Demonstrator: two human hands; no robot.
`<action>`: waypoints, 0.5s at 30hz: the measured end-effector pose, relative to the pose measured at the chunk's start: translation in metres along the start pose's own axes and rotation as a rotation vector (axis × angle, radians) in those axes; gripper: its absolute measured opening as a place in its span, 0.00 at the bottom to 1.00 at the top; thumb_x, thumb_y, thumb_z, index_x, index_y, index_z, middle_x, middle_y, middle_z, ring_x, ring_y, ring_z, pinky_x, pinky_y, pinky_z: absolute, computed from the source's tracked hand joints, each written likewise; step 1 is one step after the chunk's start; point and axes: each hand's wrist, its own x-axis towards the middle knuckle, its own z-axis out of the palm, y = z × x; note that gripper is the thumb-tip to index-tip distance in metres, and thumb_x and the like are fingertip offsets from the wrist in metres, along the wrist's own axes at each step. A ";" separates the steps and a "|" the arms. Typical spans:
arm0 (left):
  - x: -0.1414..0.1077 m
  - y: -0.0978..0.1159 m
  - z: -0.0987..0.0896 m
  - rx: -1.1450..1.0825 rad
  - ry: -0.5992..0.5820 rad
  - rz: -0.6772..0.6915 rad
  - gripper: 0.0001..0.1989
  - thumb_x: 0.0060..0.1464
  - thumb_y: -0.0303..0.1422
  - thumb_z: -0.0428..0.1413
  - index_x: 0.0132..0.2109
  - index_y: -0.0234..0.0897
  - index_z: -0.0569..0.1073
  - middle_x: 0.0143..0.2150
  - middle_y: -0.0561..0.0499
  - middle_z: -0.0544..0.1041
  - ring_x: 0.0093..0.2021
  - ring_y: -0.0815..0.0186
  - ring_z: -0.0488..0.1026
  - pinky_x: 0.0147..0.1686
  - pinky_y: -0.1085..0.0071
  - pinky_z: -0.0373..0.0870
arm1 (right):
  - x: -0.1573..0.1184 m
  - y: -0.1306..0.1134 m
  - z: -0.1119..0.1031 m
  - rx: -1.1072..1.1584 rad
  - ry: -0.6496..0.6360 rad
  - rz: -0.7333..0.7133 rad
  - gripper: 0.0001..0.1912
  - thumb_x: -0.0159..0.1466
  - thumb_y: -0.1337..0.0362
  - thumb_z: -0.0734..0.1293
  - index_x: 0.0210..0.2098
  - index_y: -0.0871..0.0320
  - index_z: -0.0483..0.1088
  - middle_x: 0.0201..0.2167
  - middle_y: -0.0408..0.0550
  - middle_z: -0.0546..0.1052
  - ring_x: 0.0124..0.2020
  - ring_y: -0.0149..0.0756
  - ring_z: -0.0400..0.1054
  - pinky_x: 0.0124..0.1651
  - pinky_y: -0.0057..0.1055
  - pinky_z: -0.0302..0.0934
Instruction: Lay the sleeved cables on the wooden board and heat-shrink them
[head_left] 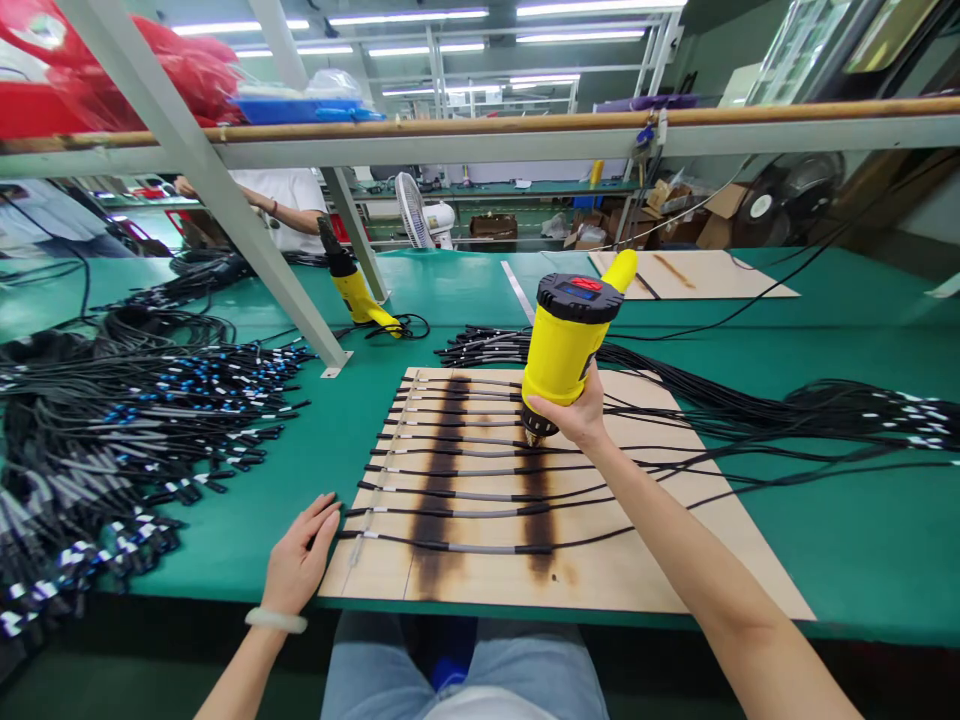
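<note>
My right hand [574,408] is wrapped round a yellow heat gun [559,350] with a black cap. Its nozzle points down close over the cables [480,472], black with grey sleeve sections, that lie side by side across a pale wooden board [622,585]. Two dark scorched bands [536,520] run across the board beneath them. At the board's left edge rests my left hand [301,555], fingers stretched out on the green table and holding nothing. Near it, the cable ends stick out past the board.
A large heap of cables [172,400] covers the table's left side. Behind the board stands a second yellow heat gun [356,290] beside a metal shelf post [247,240]. Cable bundles [810,410] trail off to the right. Another board [697,275] lies farther back. A person [285,205] works beyond the table.
</note>
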 end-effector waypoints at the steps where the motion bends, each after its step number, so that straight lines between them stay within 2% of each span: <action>1: 0.000 0.000 0.000 0.004 -0.002 0.000 0.31 0.51 0.58 0.49 0.42 0.36 0.79 0.53 0.41 0.76 0.56 0.51 0.70 0.59 0.54 0.65 | -0.001 -0.001 -0.001 -0.007 0.001 0.003 0.39 0.40 0.59 0.79 0.48 0.53 0.60 0.41 0.47 0.73 0.39 0.42 0.71 0.43 0.42 0.69; 9: 0.001 0.000 0.001 0.010 0.009 0.004 0.30 0.50 0.59 0.50 0.40 0.37 0.79 0.52 0.42 0.77 0.55 0.50 0.71 0.58 0.54 0.66 | -0.006 -0.004 -0.006 0.091 -0.051 0.011 0.38 0.42 0.59 0.79 0.48 0.51 0.59 0.40 0.45 0.75 0.38 0.42 0.73 0.42 0.43 0.71; 15: 0.001 0.002 0.000 0.013 0.013 0.003 0.29 0.50 0.58 0.49 0.40 0.38 0.79 0.51 0.43 0.77 0.55 0.51 0.71 0.57 0.55 0.67 | -0.011 -0.009 -0.011 0.006 -0.023 -0.006 0.38 0.41 0.59 0.79 0.47 0.52 0.61 0.41 0.46 0.74 0.40 0.43 0.72 0.44 0.44 0.70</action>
